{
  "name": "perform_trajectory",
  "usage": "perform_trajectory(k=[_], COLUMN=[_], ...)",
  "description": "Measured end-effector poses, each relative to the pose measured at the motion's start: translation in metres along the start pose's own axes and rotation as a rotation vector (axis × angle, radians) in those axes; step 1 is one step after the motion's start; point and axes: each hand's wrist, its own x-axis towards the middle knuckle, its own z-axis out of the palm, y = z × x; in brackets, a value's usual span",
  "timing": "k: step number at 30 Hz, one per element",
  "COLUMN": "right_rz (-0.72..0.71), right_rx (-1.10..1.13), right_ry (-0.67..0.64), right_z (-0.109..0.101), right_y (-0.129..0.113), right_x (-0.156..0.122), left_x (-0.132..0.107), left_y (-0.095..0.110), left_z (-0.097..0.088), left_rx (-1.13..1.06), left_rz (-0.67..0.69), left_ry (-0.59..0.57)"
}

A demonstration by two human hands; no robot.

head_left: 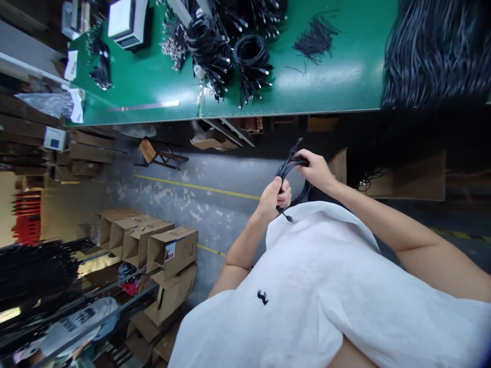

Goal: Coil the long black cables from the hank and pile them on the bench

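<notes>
Both my hands hold a black cable (290, 162) wound into a small coil, just above my white shirt (326, 286). My left hand (274, 197) is closed in a fist round the lower part of the coil, and a cable end hangs below it. My right hand (316, 168) is closed on the upper loop, fingers curled over the strands. The hands are close together, below the edge of the green table (345, 76).
On the green table lie coiled black cables (251, 53), a pile of short black ties (316, 36), a large mass of black cable (433, 51) and a white device (125, 20). Cardboard boxes (169, 250) stand on the grey floor at the lower left.
</notes>
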Motion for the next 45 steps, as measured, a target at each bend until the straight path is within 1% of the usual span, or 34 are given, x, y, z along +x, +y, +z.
perform_trajectory(k=[1, 2, 3, 5, 7, 8, 9, 12, 13, 14, 15, 17, 19, 21, 23, 25, 27, 29, 31, 33, 34, 35, 36, 37, 38, 39, 41, 42, 44, 45], right_rz=[-0.166, -0.297, -0.379, -0.458, -0.500, -0.528, -0.570, -0.756, -0.818, -0.871, -0.916, -0.992, -1.024, -0.996, -0.935, -0.914, -0.946, -0.962, -0.916, -0.826, -0.771, -0.698, -0.592, -0.466, -0.337, -0.220, -0.033, 0.042, 0.179, 0.242], right_rx=[-0.249, -0.467, -0.626, -0.817, -0.903, -0.933, -0.957, -0.965, -0.950, -0.938, -0.934, -0.945, -0.953, -0.944, -0.923, -0.888, -0.848, -0.818, -0.800, -0.749, -0.697, -0.638, -0.605, -0.613, -0.658, -0.727, -0.899, -0.977, -1.125, -1.200], right_ry=[-0.083, -0.174, -0.257, -0.374, -0.423, -0.416, -0.387, -0.226, -0.203, -0.220, -0.276, -0.459, -0.630, -0.726, -0.776, -0.793, -0.792, -0.795, -0.813, -0.857, -0.902, -0.949, -0.952, -0.890, -0.772, -0.619, -0.277, -0.148, 0.024, 0.090], right_z=[-0.010, -0.019, -0.027, -0.039, -0.047, -0.051, -0.056, -0.070, -0.074, -0.078, -0.082, -0.090, -0.100, -0.112, -0.125, -0.136, -0.144, -0.148, -0.149, -0.152, -0.155, -0.159, -0.165, -0.173, -0.183, -0.195, -0.220, -0.233, -0.253, -0.260], right_y=[-0.005, -0.010, -0.015, -0.022, -0.026, -0.028, -0.031, -0.042, -0.048, -0.055, -0.061, -0.072, -0.078, -0.079, -0.075, -0.069, -0.063, -0.059, -0.056, -0.056, -0.056, -0.056, -0.056, -0.053, -0.050, -0.044, -0.028, -0.018, 0.002, 0.012], right_x=[0.003, 0.005, 0.008, 0.015, 0.023, 0.028, 0.035, 0.061, 0.072, 0.084, 0.097, 0.124, 0.148, 0.167, 0.181, 0.192, 0.201, 0.207, 0.212, 0.218, 0.224, 0.232, 0.245, 0.261, 0.280, 0.303, 0.352, 0.376, 0.416, 0.431], left_x=[0.000, 0.002, 0.004, 0.012, 0.022, 0.028, 0.035, 0.057, 0.065, 0.073, 0.082, 0.100, 0.117, 0.132, 0.145, 0.157, 0.167, 0.176, 0.182, 0.186, 0.188, 0.188, 0.189, 0.190, 0.192, 0.194, 0.199, 0.203, 0.210, 0.213], left_y=[0.002, 0.003, 0.004, 0.006, 0.011, 0.014, 0.019, 0.036, 0.043, 0.051, 0.058, 0.073, 0.084, 0.091, 0.095, 0.099, 0.107, 0.117, 0.126, 0.131, 0.131, 0.129, 0.126, 0.123, 0.119, 0.117, 0.114, 0.115, 0.117, 0.119], left_z=[-0.002, -0.003, -0.004, -0.004, -0.004, -0.004, -0.003, 0.002, 0.006, 0.010, 0.015, 0.024, 0.032, 0.038, 0.041, 0.043, 0.045, 0.046, 0.048, 0.052, 0.054, 0.055, 0.057, 0.058, 0.059, 0.059, 0.058, 0.058, 0.058, 0.058], left_rx=[0.019, 0.034, 0.038, 0.022, 0.003, 0.005, 0.016, 0.075, 0.098, 0.125, 0.155, 0.215, 0.229, 0.181, 0.118, 0.082, 0.106, 0.222, 0.415, 0.605, 0.670, 0.703, 0.701, 0.664, 0.601, 0.528, 0.398, 0.350, 0.280, 0.250], left_rz=[-0.056, -0.098, -0.126, -0.155, -0.162, -0.158, -0.146, -0.075, -0.057, -0.049, -0.049, -0.066, -0.074, -0.094, -0.136, -0.183, -0.199, -0.186, -0.158, -0.141, -0.138, -0.137, -0.140, -0.144, -0.144, -0.141, -0.108, -0.080, -0.025, 0.000], left_ry=[-0.052, -0.095, -0.126, -0.167, -0.185, -0.186, -0.184, -0.175, -0.177, -0.184, -0.190, -0.195, -0.174, -0.140, -0.114, -0.108, -0.118, -0.135, -0.130, -0.099, -0.072, -0.034, 0.010, 0.062, 0.116, 0.168, 0.260, 0.304, 0.380, 0.406])
